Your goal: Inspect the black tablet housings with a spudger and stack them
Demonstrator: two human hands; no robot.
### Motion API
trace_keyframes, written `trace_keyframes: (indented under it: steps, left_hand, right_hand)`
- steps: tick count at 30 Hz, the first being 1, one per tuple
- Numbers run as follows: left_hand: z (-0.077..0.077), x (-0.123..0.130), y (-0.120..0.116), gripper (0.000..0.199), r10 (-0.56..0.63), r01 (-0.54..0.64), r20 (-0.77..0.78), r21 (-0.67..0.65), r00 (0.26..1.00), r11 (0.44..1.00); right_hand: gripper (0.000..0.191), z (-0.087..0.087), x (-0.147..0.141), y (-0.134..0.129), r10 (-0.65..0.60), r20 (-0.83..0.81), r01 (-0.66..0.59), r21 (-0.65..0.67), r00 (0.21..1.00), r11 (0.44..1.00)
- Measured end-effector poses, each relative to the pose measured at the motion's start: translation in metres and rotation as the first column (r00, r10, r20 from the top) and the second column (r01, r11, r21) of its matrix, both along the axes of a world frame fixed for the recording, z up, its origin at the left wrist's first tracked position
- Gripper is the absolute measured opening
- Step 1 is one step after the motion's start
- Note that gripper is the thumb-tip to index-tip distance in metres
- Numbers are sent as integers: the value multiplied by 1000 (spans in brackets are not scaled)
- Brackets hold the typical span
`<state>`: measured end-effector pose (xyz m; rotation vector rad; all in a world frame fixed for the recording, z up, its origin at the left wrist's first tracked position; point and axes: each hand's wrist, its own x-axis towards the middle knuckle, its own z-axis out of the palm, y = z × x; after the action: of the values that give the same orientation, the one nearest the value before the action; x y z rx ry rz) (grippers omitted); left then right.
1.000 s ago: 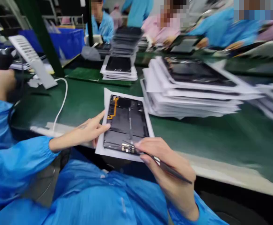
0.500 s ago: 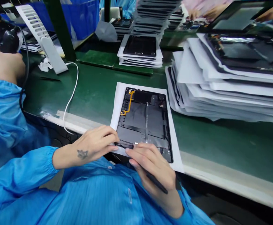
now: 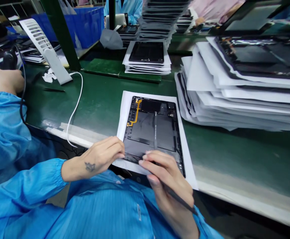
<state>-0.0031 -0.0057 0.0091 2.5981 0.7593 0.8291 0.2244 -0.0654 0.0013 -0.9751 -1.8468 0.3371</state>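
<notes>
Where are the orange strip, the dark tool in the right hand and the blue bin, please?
Orange strip [image 3: 137, 113]: head view, its long section.
Dark tool [image 3: 180, 199]: head view, exposed rear shaft.
Blue bin [image 3: 89, 26]: head view, the side wall.

The tablet housing looks smooth and mostly matt, the sheet under it plain paper. The green tabletop has a soft gloss; the upper-left bin is smooth plastic

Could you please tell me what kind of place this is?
Probably an electronics factory or repair workshop: an opened tablet-like device lies on a paper sheet, a stack of similar ones stands beside it, and several blue coats are visible.
</notes>
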Motion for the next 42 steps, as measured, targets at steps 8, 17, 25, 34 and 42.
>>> trace_keyframes:
  steps: [8, 17, 25, 34, 42]
  left_hand:
    - [5, -10, 5, 15, -35, 36, 21, -59, 999, 998]
    - [0, -6, 1, 10, -2, 4, -62, 36, 998, 999]
    - [0, 0, 5, 9, -11, 11, -14, -9, 1000, 1000]
    - [2, -5, 3, 14, 15, -12, -42, 83, 999, 996]
    - [3, -2, 6, 18, -23, 31, -46, 177, 999, 984]
  right_hand:
    - [19, 4, -6, 1, 67, 106, -74, 59, 992, 996]
    - [30, -20, -15, 5, -35, 208, -11, 215, 977, 976]
    - [23, -14, -17, 2, -38, 137, 10, 199, 990, 980]
    - [29, -11, -17, 3, -40, 105, 19, 194, 994, 981]
    - [23, -5, -12, 1, -60, 9, 57, 166, 998, 984]
